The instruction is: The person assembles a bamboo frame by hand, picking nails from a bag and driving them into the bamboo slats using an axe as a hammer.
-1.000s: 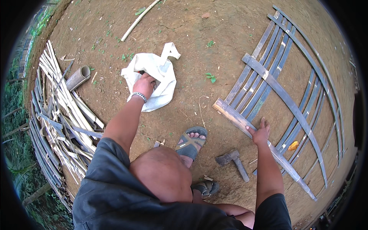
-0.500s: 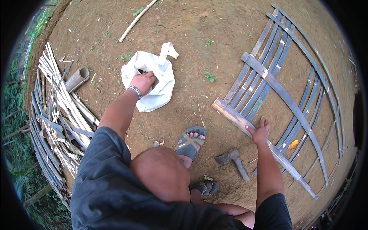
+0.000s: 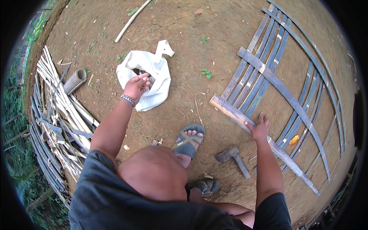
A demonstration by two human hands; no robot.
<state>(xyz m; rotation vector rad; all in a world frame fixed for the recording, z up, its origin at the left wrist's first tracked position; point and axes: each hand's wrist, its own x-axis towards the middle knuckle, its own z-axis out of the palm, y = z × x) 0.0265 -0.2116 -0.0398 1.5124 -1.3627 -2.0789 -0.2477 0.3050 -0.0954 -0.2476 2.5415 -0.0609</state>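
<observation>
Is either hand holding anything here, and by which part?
Left hand, above the white bag: contents can't be told. Right hand rests on the wooden slat, gripping nothing.

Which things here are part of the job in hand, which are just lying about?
In hand:
- white bag, left hand at its mouth
- wooden crossbar of the slat panel, right hand resting on it
- hammer on the dirt close by, likely in use

Lying about:
- pile of split strips
- short tube
- loose stick
</observation>
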